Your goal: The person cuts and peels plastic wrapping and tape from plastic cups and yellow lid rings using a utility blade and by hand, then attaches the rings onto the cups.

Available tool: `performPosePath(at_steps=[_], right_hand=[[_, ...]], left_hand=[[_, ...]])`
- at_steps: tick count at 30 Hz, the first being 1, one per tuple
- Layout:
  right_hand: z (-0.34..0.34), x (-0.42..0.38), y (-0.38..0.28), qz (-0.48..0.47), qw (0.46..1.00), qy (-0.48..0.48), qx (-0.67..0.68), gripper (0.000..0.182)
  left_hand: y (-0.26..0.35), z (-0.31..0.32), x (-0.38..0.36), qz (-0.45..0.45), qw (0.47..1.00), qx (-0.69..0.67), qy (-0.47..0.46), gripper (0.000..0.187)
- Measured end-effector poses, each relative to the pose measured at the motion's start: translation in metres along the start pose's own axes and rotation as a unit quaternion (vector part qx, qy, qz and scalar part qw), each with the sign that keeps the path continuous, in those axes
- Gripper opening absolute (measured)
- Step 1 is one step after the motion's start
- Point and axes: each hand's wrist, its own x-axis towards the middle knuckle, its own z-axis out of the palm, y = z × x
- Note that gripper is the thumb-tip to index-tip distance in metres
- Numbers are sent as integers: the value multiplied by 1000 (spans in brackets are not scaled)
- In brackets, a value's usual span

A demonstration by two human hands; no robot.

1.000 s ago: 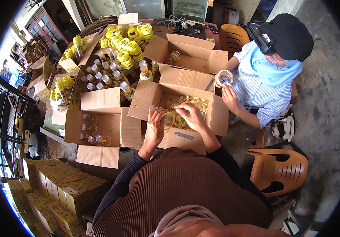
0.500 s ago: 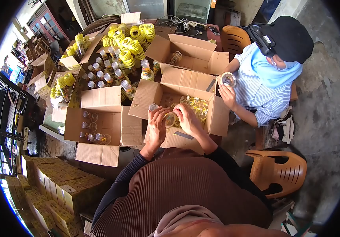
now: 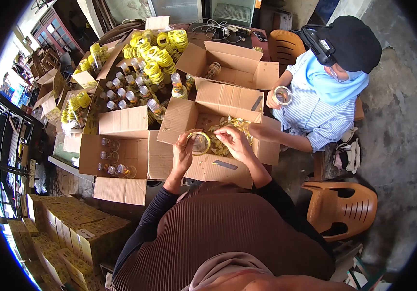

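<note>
My left hand (image 3: 183,151) is closed around a clear round container with a yellow rim (image 3: 199,143), its round end facing up. Just right of it, my right hand (image 3: 235,142) has its thumb and fingertips pinched together; what they hold, if anything, is too small to make out. Both hands are over the near side of an open cardboard box (image 3: 179,119), which holds many small yellow packets (image 3: 240,125) at its right side.
A co-worker (image 3: 334,87) at the right holds a similar container (image 3: 282,95), one hand reaching to the packet box. Another box (image 3: 89,155) with several containers stands left. Clear containers (image 3: 131,97) and yellow rings (image 3: 162,57) lie behind. An orange chair (image 3: 358,208) stands right.
The container in my left hand has turned, so its round end now faces up. My right hand has moved slightly right. The co-worker's one hand has moved toward the packets.
</note>
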Motion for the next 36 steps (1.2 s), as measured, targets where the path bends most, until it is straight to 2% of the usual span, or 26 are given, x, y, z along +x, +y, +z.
performPosePath(at_steps=[1,2,5,10,13,15,21,26,28,34,36], right_hand=[[0,3,-7,11,999,-35,40,13],[1,5,-15,35,997,-59,24,14],[5,9,-20,26,993,-80,79,14],[-1,12,-20,61,989,-130,28,15],[0,12,-24,28,991,-126,-17,14],[1,10,-28,-31,991,-109,-74,13],[7,5,-20,-52,992,-104,-57,11],[12,2,-20,0,993,-89,-72,11],[16,1,-18,19,993,-82,-77,11],[33,-6,-6,17,996,20,-90,13],[35,-7,-2,32,996,17,-87,13]], left_hand=[[0,0,0,0,1000,0,-1,24],[0,1,0,26,999,24,-19,23],[9,0,1,75,993,69,-52,22],[15,-3,1,112,983,123,-82,22],[13,-2,-2,103,984,121,-76,22],[13,-1,-4,95,985,124,-69,21],[9,1,-8,98,981,162,-47,19],[1,6,-14,123,964,233,-33,20],[5,10,-17,156,933,324,-12,25],[-1,10,-20,196,905,376,11,32],[-4,11,-19,228,896,382,13,37]])
